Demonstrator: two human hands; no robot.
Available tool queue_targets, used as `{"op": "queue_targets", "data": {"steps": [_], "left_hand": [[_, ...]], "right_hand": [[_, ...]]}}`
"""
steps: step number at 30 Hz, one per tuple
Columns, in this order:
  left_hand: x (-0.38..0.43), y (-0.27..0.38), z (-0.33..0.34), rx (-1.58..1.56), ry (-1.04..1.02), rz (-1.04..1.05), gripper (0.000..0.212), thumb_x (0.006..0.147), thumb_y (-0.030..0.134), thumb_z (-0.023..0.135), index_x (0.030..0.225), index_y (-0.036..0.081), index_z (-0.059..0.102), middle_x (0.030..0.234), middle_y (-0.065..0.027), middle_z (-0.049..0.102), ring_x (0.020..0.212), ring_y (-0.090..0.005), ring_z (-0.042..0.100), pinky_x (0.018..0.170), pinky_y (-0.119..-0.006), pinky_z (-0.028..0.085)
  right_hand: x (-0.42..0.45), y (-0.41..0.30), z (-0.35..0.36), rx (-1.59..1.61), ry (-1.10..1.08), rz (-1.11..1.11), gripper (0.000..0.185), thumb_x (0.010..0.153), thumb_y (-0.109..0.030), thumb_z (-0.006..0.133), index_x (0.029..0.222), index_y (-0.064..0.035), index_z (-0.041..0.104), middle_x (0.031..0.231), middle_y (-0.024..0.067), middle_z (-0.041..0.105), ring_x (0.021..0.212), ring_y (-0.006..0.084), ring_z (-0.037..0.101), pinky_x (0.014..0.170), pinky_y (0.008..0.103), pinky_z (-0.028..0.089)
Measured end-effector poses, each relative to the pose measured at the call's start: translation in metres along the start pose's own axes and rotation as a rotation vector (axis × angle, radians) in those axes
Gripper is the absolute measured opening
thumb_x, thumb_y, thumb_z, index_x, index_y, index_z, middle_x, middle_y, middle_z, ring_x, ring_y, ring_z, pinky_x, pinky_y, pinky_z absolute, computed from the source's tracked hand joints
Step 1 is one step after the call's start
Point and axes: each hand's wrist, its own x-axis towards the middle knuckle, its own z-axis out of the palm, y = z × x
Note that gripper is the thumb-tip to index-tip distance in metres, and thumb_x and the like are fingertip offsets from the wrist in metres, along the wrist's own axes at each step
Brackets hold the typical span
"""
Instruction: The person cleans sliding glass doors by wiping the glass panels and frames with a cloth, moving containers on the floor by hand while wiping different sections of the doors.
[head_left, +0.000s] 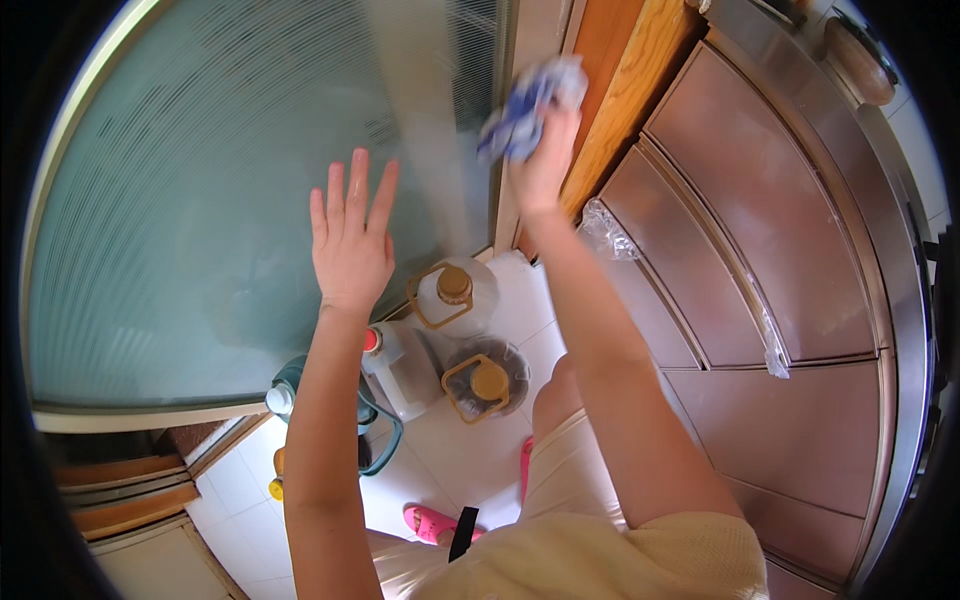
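A crumpled blue and white cloth (536, 105) is gripped in my right hand (546, 165), up at the right edge of a glass door panel (202, 247). The cloth is blurred and overlaps the panel's frame and the wooden trim (619, 97) beside it. My left hand (352, 240) has its fingers spread and holds nothing. It is flat against or just over the greenish, ribbed-looking glass; I cannot tell whether it touches.
On the tiled floor (450, 465) stand several plastic jugs, among them a clear jug (480, 285), another with a brown cap (489, 381) and a red-capped container (401, 367). Metallic cabinet drawers (757, 202) line the right, with plastic bags (609, 231) hanging out.
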Motion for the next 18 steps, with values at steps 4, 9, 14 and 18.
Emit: {"op": "queue_targets", "data": {"steps": [4,9,14,18], "left_hand": [[-0.009,-0.018,0.006,0.127,-0.051,0.012,0.077,0.073,0.008,0.061,0.144,0.029,0.039,0.154,-0.0079,0.025,0.139,-0.0337,0.028,0.111,-0.051,0.025],[0.002,0.007,0.029,0.066,0.080,0.024,0.072,0.074,0.011,0.060,0.142,0.030,0.042,0.153,-0.0076,0.029,0.138,-0.0339,0.029,0.110,-0.052,0.025],[-0.004,-0.012,0.021,0.126,0.069,0.030,0.070,0.074,0.012,0.059,0.141,0.030,0.044,0.152,-0.0073,0.030,0.137,-0.0334,0.031,0.109,-0.051,0.026],[-0.006,-0.014,0.024,0.143,0.055,0.047,0.071,0.074,0.013,0.060,0.141,0.030,0.043,0.153,-0.0076,0.029,0.136,-0.0329,0.032,0.109,-0.050,0.027]], "right_hand": [[-0.138,0.020,0.018,-0.042,-0.167,0.480,0.064,0.070,0.001,0.065,0.130,0.0020,0.042,0.131,0.0265,0.038,0.122,0.0460,0.036,0.105,0.0449,0.029],[-0.211,0.101,0.010,-0.330,-0.254,0.830,0.057,0.071,-0.001,0.060,0.125,0.0034,0.045,0.128,0.0283,0.039,0.120,0.0450,0.037,0.105,0.0444,0.028],[-0.140,0.040,0.033,-0.086,-0.220,1.059,0.044,0.072,-0.003,0.058,0.114,0.0030,0.048,0.123,0.0298,0.040,0.114,0.0439,0.039,0.104,0.0446,0.030],[-0.042,-0.006,0.007,0.481,-0.116,0.941,0.046,0.067,-0.002,0.072,0.108,0.0014,0.052,0.113,0.0169,0.044,0.099,0.0296,0.051,0.089,0.0382,0.043]]}}
